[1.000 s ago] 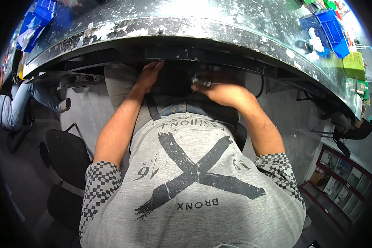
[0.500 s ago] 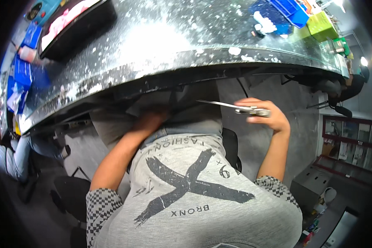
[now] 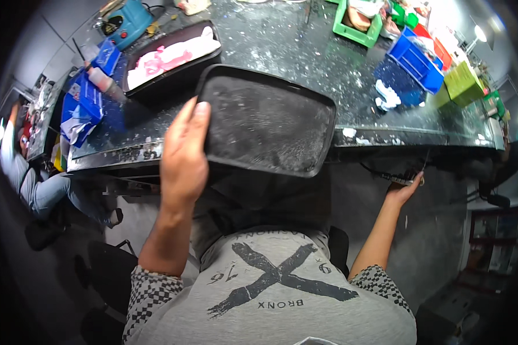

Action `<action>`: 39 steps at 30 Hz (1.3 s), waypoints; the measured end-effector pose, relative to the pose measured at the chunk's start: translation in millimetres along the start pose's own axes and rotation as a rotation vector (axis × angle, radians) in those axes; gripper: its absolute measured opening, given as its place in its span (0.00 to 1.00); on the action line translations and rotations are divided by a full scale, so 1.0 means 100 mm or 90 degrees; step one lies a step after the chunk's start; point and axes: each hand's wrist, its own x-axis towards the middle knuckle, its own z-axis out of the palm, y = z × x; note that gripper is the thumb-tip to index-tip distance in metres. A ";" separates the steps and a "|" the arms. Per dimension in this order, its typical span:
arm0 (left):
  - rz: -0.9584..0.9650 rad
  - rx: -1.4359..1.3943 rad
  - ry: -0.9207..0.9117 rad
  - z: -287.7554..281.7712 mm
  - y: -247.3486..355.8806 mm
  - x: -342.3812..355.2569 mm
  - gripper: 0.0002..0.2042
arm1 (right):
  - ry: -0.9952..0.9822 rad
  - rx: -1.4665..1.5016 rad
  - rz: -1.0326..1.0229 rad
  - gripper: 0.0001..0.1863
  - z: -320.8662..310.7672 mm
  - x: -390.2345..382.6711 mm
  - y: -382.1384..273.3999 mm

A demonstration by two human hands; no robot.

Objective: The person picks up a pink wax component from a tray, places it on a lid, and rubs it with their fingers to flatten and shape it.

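Observation:
My left hand point(image 3: 185, 152) grips the left short edge of a shallow black tray point(image 3: 267, 123), thumb on top of its rim. The tray is tilted, its dusty face toward me, and it hangs over the near table edge. Out to the right, below table level, my right hand point(image 3: 406, 187) is closed round a slim metal tool point(image 3: 408, 177). Its thin blade is hard to make out now. Behind the tray stands a deeper black bin point(image 3: 149, 83) holding pink and white material.
On the speckled dark table point(image 3: 276, 43) sit blue bins point(image 3: 83, 106) at left, a turquoise machine point(image 3: 126, 26) behind them, and a green crate point(image 3: 357, 26) and blue bin point(image 3: 417, 60) at right. White scraps point(image 3: 387, 96) lie near the right edge. A person point(image 3: 46, 184) sits far left.
My left hand has come up from below the table edge and now shows the black tray. My right hand has moved outward to the right with the metal tool. The view has shifted.

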 end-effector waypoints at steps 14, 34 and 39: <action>0.470 0.179 -0.389 -0.10 -0.23 -0.68 0.26 | -0.074 -0.331 -0.067 0.32 -0.06 -0.36 0.65; 0.575 -0.463 -0.346 -0.15 0.28 -0.66 0.06 | -1.154 -0.455 -0.368 0.13 4.57 -2.57 -0.76; 0.229 -0.367 -0.796 -0.38 0.00 -0.94 0.21 | -1.138 -0.847 -0.600 0.19 5.36 -2.66 -0.12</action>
